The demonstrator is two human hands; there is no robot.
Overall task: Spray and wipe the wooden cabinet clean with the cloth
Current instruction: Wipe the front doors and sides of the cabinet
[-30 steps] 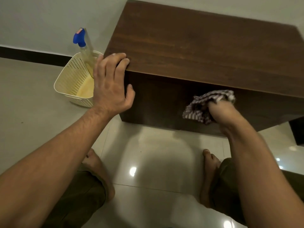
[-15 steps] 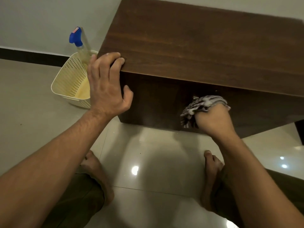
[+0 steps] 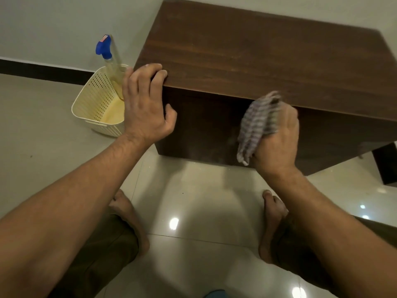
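A dark wooden cabinet (image 3: 257,61) stands low against the wall, seen from above. My left hand (image 3: 146,108) grips its near left top corner, fingers on top and thumb on the front face. My right hand (image 3: 277,138) is shut on a grey striped cloth (image 3: 255,123), pressed against the cabinet's front face just under the top edge; the cloth is motion-blurred. A spray bottle with a blue trigger head (image 3: 105,50) stands in a cream perforated basket (image 3: 94,104) on the floor left of the cabinet.
Glossy pale floor tiles (image 3: 193,201) lie in front of the cabinet. My bare feet (image 3: 272,207) and bent knees are close below it. A dark skirting strip (image 3: 43,72) runs along the wall. Another dark piece of furniture (image 3: 386,164) sits at the right edge.
My right hand has swept the cloth up the front face, from low down to just under the top edge. The left hand stays on the corner.
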